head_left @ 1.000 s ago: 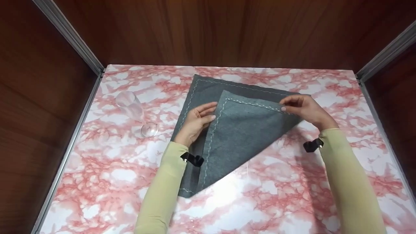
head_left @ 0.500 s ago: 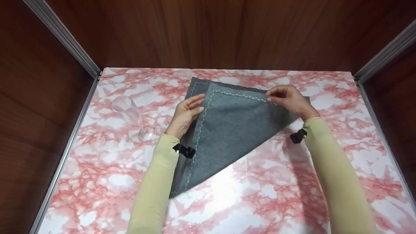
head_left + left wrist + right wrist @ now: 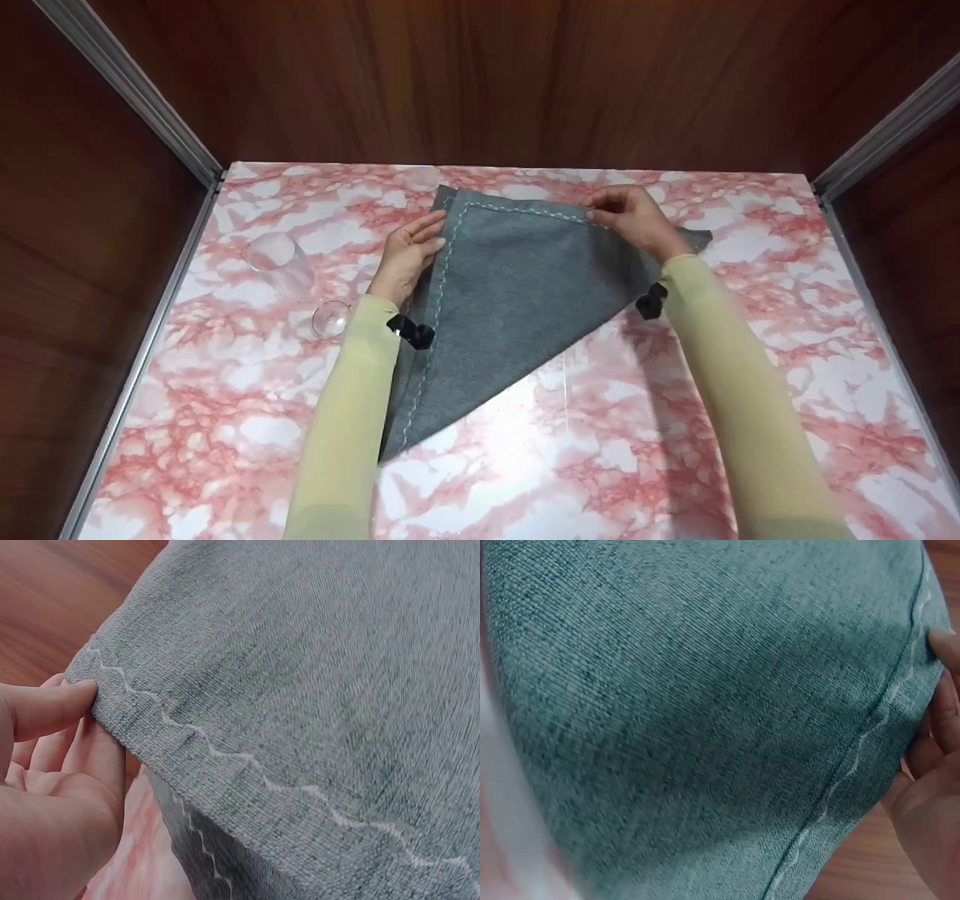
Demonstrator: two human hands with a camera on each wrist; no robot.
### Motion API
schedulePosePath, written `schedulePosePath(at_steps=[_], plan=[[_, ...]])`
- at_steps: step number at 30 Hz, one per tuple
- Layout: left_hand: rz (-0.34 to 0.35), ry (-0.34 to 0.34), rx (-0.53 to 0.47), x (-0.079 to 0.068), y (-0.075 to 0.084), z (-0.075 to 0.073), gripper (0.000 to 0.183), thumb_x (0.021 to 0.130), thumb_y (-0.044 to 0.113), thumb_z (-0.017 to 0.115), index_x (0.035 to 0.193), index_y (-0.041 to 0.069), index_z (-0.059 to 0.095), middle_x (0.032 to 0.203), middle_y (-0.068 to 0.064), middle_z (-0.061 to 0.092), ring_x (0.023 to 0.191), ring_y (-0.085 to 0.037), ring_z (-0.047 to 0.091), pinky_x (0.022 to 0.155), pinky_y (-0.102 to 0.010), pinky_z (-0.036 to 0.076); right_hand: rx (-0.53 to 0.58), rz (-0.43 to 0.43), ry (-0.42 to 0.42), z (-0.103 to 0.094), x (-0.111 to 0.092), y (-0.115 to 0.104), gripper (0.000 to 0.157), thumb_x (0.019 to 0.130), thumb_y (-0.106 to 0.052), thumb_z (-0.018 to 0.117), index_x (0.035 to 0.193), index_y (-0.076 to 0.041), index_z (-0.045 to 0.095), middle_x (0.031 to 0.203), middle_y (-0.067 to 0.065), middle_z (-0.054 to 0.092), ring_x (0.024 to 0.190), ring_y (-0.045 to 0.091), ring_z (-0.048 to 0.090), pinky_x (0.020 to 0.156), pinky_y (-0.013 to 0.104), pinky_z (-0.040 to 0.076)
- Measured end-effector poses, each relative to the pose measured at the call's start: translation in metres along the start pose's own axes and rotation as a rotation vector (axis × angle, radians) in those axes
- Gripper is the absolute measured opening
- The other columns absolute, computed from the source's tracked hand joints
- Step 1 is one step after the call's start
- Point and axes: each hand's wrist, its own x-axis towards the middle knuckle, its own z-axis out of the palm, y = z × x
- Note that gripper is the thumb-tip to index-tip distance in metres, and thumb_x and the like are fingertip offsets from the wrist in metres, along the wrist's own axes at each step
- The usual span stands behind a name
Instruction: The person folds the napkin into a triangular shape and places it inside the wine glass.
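Observation:
A grey cloth napkin point(image 3: 517, 292) with pale zigzag stitching along its hems is folded over on the diagonal, its upper layer nearly covering the lower one. Near the top left corner my left hand point(image 3: 409, 255) pinches the upper layer's side edge between thumb and fingers. The left wrist view shows that thumb point(image 3: 56, 706) on top of the hem, fingers behind it. My right hand point(image 3: 634, 221) pinches the top hem farther right; in the right wrist view its thumb point(image 3: 945, 649) lies on the stitching. A strip of the lower layer shows at the left, and a corner point(image 3: 697, 238) pokes out right.
A clear drinking glass point(image 3: 281, 262) is at the left of the red-and-white marbled table point(image 3: 247, 427), with a small round clear glass piece point(image 3: 330, 319) close by. Brown wood panels point(image 3: 510, 82) with metal edging enclose the table at the back and sides.
Both hands have carried the upper layer up and to the left, over the lower layer. Much less of the lower layer shows now, and both hands keep their pinch.

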Motion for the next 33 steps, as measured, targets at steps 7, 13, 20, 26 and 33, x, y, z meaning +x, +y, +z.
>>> schedulePosePath(at_steps=[7,13,20,26,33], plan=[[-0.007,0.016,0.003,0.018,-0.002,-0.008,0.048,0.087,-0.015,0.057,0.133,-0.001,0.054,0.125,-0.014,0.06,0.1,-0.015,0.062,0.081,-0.025,0.051,0.008,0.0,0.056,0.016,0.015,0.009,0.017,0.09,-0.008,0.067,0.106,-0.005,0.07,0.102,0.01,0.064,0.084,0.021,0.054,0.07,0.027,0.046],[-0.013,0.053,0.033,0.03,-0.002,-0.013,0.049,0.087,-0.016,0.056,0.134,-0.003,0.052,0.123,-0.016,0.061,0.098,-0.014,0.061,0.079,-0.024,0.05,0.026,0.053,0.063,0.023,0.022,0.008,0.017,0.09,-0.009,0.067,0.107,-0.007,0.07,0.104,0.009,0.064,0.087,0.023,0.053,0.074,0.03,0.047],[-0.014,0.071,0.065,0.047,-0.001,-0.015,0.05,0.086,-0.017,0.055,0.133,-0.002,0.053,0.123,-0.016,0.061,0.1,-0.015,0.061,0.078,-0.023,0.05,0.058,0.073,0.06,0.029,0.022,-0.009,0.02,0.091,-0.001,0.063,0.11,0.001,0.067,0.107,0.017,0.062,0.089,0.029,0.052,0.075,0.032,0.046],[-0.01,0.096,0.101,0.061,-0.005,-0.021,0.05,0.085,-0.019,0.054,0.131,-0.001,0.056,0.122,-0.017,0.062,0.099,-0.016,0.062,0.075,-0.023,0.051,0.004,0.044,0.089,0.037,0.037,0.011,0.017,0.092,-0.004,0.062,0.107,-0.004,0.069,0.103,0.011,0.064,0.084,0.022,0.052,0.071,0.028,0.045],[-0.064,0.118,0.16,0.071,-0.011,-0.026,0.052,0.085,-0.018,0.056,0.132,0.004,0.057,0.126,-0.014,0.06,0.106,-0.015,0.059,0.071,-0.022,0.048,0.005,0.005,0.129,0.044,0.053,0.027,0.018,0.09,0.003,0.062,0.106,-0.002,0.069,0.098,0.009,0.064,0.082,0.02,0.054,0.068,0.028,0.045]])
